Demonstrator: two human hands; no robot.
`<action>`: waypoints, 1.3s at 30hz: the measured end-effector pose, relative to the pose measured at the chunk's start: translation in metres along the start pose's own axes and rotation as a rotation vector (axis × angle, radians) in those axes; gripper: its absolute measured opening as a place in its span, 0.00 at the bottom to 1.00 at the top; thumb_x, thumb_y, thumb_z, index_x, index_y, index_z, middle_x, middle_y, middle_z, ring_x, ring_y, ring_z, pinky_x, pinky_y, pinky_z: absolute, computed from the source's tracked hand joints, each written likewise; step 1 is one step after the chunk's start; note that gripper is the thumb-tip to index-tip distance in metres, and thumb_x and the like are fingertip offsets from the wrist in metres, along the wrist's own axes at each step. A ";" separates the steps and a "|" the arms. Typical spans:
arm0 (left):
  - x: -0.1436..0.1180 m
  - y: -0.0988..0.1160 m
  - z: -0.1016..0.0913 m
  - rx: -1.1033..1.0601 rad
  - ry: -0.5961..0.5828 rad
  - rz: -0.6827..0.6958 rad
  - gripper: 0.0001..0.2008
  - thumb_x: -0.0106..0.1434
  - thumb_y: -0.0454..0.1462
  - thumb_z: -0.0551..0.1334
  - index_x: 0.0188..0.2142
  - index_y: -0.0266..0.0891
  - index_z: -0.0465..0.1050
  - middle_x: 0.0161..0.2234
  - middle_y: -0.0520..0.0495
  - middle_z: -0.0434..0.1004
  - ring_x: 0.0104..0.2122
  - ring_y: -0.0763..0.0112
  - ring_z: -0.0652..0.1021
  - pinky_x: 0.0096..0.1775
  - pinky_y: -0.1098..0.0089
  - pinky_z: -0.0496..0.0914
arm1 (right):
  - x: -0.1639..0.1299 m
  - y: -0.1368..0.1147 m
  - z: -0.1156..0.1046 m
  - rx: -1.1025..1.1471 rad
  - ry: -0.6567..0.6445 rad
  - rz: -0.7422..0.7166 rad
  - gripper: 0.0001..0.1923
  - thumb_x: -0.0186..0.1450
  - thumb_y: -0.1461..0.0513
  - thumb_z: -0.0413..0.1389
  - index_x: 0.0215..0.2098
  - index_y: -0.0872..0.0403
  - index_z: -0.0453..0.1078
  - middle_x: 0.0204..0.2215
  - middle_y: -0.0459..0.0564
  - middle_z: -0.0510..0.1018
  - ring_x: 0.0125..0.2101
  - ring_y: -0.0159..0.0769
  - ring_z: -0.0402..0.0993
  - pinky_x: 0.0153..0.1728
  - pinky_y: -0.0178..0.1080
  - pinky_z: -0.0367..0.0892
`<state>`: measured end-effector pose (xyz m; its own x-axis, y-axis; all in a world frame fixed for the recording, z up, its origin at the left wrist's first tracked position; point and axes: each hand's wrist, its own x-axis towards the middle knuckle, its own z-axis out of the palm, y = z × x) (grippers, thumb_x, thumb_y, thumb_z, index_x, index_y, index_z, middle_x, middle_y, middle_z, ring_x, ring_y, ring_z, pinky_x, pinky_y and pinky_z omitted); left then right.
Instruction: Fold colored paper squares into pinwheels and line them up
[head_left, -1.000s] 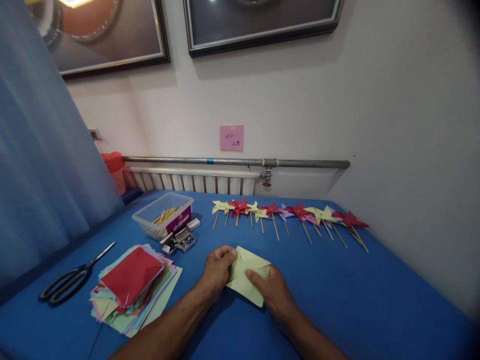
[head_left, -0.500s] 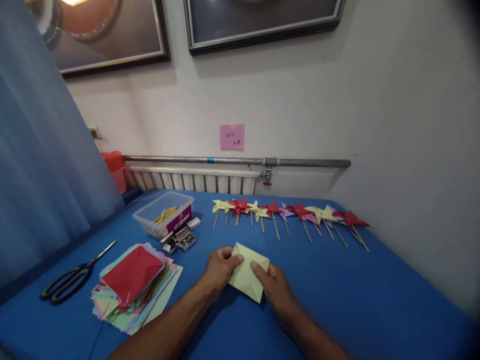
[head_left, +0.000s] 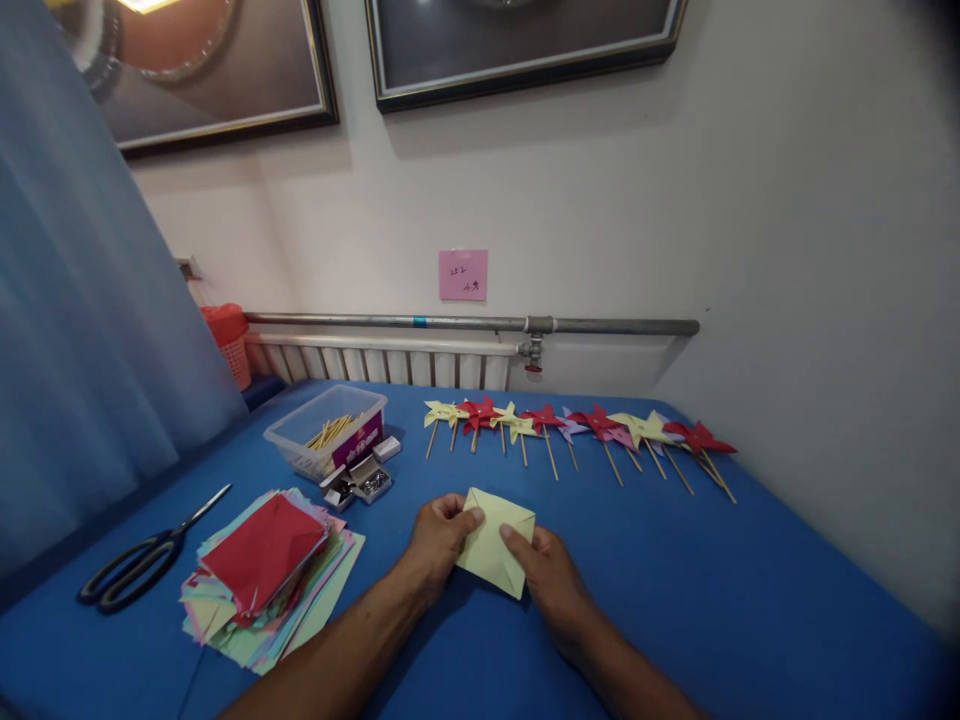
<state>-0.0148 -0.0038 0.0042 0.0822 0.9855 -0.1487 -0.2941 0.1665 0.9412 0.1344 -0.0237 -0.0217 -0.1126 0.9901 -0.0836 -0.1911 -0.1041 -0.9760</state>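
A pale yellow square of paper (head_left: 495,548) is held between my two hands, above the blue tabletop. Slits or crease lines run in from its corners. My left hand (head_left: 441,540) pinches its left edge, thumb on top and fingers underneath. On the opposite edge, my right hand (head_left: 551,570) grips in the same way, its thumb lying on the paper. The fingers below the sheet are mostly hidden. To the left lies a stack of coloured paper squares (head_left: 262,550), a red one uppermost.
Black-handled scissors (head_left: 154,555) lie at the far left. A clear plastic box (head_left: 326,435) holds wooden sticks, and small open boxes of metal pins (head_left: 367,480) stand beside it. Several paper pinwheels (head_left: 592,420) on sticks line the back of the blue table (head_left: 675,610). A pipe (head_left: 622,326) runs along the wall.
The yellow paper has tilted slightly in my hands. Both hands keep their pinch, and everything else lies as before.
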 end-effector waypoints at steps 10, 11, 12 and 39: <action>0.000 0.003 0.001 0.177 0.104 0.104 0.20 0.42 0.48 0.73 0.23 0.37 0.68 0.16 0.56 0.68 0.17 0.78 0.65 0.21 0.75 0.58 | 0.002 0.001 -0.001 -0.057 0.082 0.023 0.28 0.53 0.44 0.66 0.40 0.58 0.79 0.29 0.54 0.85 0.30 0.47 0.81 0.32 0.42 0.73; 0.000 0.003 0.001 0.195 0.108 0.112 0.20 0.43 0.48 0.73 0.23 0.37 0.68 0.16 0.56 0.67 0.17 0.78 0.64 0.21 0.75 0.57 | 0.003 0.001 0.000 -0.054 0.094 0.027 0.28 0.52 0.44 0.67 0.40 0.58 0.79 0.29 0.54 0.85 0.30 0.47 0.81 0.32 0.42 0.73; 0.000 0.002 0.000 0.214 0.113 0.122 0.20 0.43 0.48 0.73 0.23 0.37 0.69 0.16 0.56 0.67 0.17 0.78 0.64 0.21 0.75 0.57 | 0.003 0.002 0.000 -0.045 0.100 0.028 0.28 0.51 0.45 0.67 0.40 0.58 0.79 0.29 0.54 0.85 0.30 0.47 0.82 0.32 0.42 0.73; -0.025 0.000 -0.003 1.235 -0.045 0.952 0.11 0.67 0.32 0.55 0.35 0.40 0.77 0.36 0.45 0.77 0.35 0.68 0.75 0.41 0.65 0.64 | 0.004 -0.001 -0.001 0.049 0.080 0.028 0.27 0.58 0.43 0.61 0.39 0.58 0.76 0.25 0.51 0.83 0.26 0.42 0.79 0.28 0.39 0.70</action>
<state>-0.0201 -0.0283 0.0066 0.3612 0.7027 0.6130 0.6820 -0.6474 0.3403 0.1348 -0.0193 -0.0212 -0.0408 0.9909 -0.1282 -0.2363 -0.1342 -0.9624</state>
